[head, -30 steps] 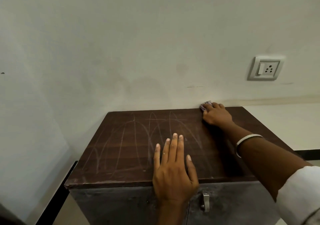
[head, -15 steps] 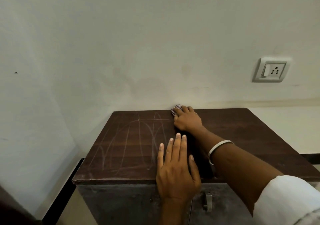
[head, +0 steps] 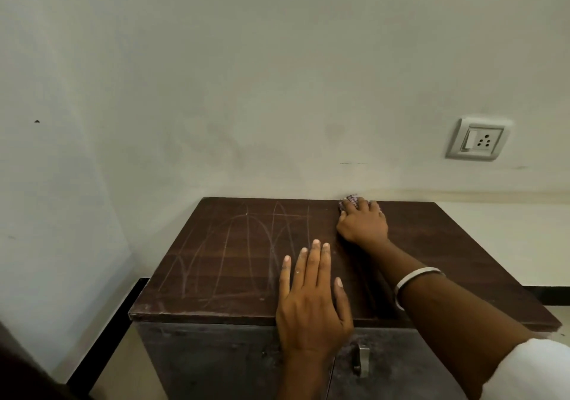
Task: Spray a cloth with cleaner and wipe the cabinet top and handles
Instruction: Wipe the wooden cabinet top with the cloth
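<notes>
The right hand presses a crumpled cloth with curled fingers onto the far edge of the cabinet top, against the wall at about 1 o'clock from the top's centre; a pale bangle circles its wrist. The left hand lies flat and spread on the near edge at 6 o'clock, holding nothing. Pale arched streaks mark the top toward 9 o'clock, a metal handle hangs on the front below, and a wall socket sits at 2 o'clock.

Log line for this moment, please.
step: wiping cabinet top | right hand: presses cloth at back edge | left hand: flat on top | handle: untouched
</notes>
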`<state>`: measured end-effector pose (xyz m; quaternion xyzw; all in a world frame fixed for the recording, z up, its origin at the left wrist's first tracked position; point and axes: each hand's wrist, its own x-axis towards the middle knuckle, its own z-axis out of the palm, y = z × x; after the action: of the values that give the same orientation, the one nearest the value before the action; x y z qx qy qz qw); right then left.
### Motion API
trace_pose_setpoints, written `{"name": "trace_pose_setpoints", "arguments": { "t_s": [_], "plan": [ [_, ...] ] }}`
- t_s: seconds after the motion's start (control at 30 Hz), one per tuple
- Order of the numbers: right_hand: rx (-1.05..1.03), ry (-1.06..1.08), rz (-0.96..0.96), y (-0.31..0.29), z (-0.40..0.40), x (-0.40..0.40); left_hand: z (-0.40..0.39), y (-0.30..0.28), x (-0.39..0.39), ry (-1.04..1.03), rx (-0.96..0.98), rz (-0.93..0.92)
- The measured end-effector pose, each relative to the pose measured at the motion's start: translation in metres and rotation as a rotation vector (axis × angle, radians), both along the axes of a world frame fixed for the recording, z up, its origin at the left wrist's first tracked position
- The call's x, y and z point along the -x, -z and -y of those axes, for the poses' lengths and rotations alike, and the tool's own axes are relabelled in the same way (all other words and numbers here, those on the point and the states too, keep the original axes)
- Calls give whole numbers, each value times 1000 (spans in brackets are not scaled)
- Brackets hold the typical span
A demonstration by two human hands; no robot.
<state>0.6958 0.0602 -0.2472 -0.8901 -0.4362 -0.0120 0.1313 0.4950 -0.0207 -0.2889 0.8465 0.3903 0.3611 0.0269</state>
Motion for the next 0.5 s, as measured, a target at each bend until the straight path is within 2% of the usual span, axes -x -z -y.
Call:
{"name": "trace_pose_setpoints", "arguments": {
  "t_s": [0.13, 0.27, 0.5],
  "plan": [
    [-25, -116, -1, 2, -10, 34, 0, 1, 0, -14, 0, -2],
    [-31, -188, -18, 1, -5, 33, 0, 0, 0, -17, -3, -6],
    [-9, -27, 15, 3, 38, -35, 1, 1, 0, -6, -16, 19]
  ]
}}
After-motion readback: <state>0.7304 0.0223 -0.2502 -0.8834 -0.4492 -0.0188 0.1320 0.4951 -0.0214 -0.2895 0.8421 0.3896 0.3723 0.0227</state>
